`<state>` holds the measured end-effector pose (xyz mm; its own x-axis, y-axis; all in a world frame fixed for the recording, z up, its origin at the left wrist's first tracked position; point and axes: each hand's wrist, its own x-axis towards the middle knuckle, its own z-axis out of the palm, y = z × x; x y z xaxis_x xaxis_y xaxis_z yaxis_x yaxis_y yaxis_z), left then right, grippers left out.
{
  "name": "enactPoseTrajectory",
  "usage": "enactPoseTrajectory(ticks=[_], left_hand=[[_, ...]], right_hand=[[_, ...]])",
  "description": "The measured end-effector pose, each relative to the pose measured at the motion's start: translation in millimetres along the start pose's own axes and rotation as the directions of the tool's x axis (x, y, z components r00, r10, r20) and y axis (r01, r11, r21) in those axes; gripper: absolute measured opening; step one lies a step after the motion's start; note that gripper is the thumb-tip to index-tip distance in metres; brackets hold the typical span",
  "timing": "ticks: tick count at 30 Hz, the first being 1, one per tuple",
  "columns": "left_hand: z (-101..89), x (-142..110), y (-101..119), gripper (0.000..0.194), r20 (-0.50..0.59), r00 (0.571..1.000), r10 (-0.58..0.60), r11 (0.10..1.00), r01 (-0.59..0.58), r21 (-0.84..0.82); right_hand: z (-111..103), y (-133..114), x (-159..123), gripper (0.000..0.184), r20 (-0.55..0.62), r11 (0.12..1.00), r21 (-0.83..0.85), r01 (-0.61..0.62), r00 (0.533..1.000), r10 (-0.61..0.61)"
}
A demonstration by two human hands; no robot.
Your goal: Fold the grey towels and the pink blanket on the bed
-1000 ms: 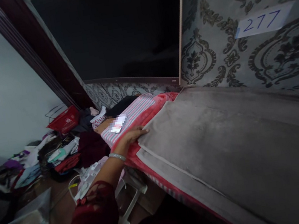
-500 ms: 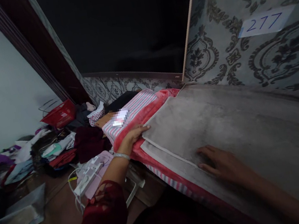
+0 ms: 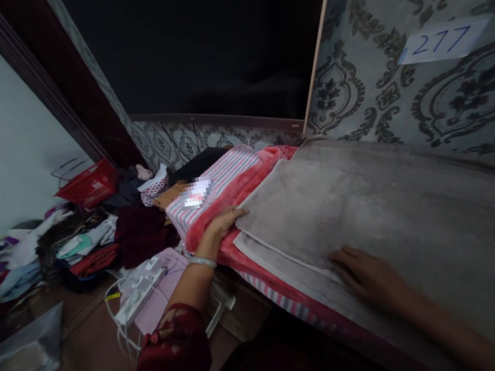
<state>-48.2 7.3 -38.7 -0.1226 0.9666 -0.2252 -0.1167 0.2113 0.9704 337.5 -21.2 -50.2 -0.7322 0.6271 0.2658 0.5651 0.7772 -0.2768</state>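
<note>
A grey, soft cloth (image 3: 298,202), folded over with a pale piped edge, lies on a red blanket with a striped underside (image 3: 230,166). My left hand (image 3: 225,221) rests on the red border beside the near left corner of the grey cloth, fingers stretched out and fingertips touching its edge. Flat on the grey cloth, close to the fold's front edge, lies my right hand (image 3: 369,276). Its fingers are slightly bent and grip nothing that I can see; its thumb is partly hidden. A blurred-out bright object (image 3: 198,192) lies on the striped part.
Piles of clothes (image 3: 91,243) and a red basket (image 3: 88,183) stand at the left. Below my left arm, a white power strip (image 3: 144,288) with cables lies on a pink item. A large dark screen (image 3: 204,41) hangs behind, next to a paper label (image 3: 444,41) on the wall.
My right hand has shifted slightly on the grey cloth, its thumb and fingers closer together. My left hand stays at the corner. The view has turned a little.
</note>
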Motion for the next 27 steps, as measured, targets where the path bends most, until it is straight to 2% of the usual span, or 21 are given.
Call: enactPoseTrajectory(ticks=[3, 6, 9, 12, 17, 19, 24, 27], left_hand=[[1.1, -3.0, 1.7, 0.029, 0.011, 1.0, 0.001, 1.0, -0.001, 0.005], [2.8, -6.7, 4.5, 0.032, 0.031, 1.0, 0.001, 1.0, -0.001, 0.008], [4.1, -9.4, 6.2, 0.032, 0.028, 1.0, 0.004, 1.0, -0.005, 0.021], [4.7, -10.5, 6.4, 0.03, 0.008, 1.0, 0.015, 0.999, -0.016, 0.037], [3.9, -8.6, 6.3, 0.021, -0.018, 0.999, 0.033, 0.997, -0.032, 0.073], [2.8, -7.2, 6.2, 0.018, -0.03, 0.999, 0.038, 0.996, -0.035, 0.085], [0.6, -4.1, 8.5, 0.018, -0.04, 0.999, 0.02, 0.994, -0.016, 0.111], [0.0, -2.7, 11.7, 0.021, -0.045, 0.999, -0.002, 0.993, 0.008, 0.121]], right_hand=[[0.1, 1.7, -3.6, 0.034, 0.04, 0.998, 0.051, -0.019, 0.999, 0.017], [0.5, 5.4, -7.0, 0.04, 0.042, 0.997, 0.079, -0.02, 0.999, 0.017], [3.7, 9.7, -9.4, 0.04, 0.044, 0.997, 0.082, -0.015, 0.999, 0.012], [9.4, 11.1, -11.3, 0.039, 0.003, 0.998, 0.055, 0.004, 1.0, -0.004], [14.7, 5.2, -11.7, 0.037, -0.129, 1.0, 0.009, 0.001, 0.992, 0.0], [12.6, 0.8, -11.7, 0.033, -0.144, 1.0, 0.02, 0.001, 0.99, 0.001], [-2.0, -7.8, -22.1, 0.028, -0.057, 0.998, 0.059, 0.025, 0.998, -0.022], [-11.6, -9.9, -35.8, 0.03, -0.074, 0.998, 0.063, 0.027, 0.997, -0.023]])
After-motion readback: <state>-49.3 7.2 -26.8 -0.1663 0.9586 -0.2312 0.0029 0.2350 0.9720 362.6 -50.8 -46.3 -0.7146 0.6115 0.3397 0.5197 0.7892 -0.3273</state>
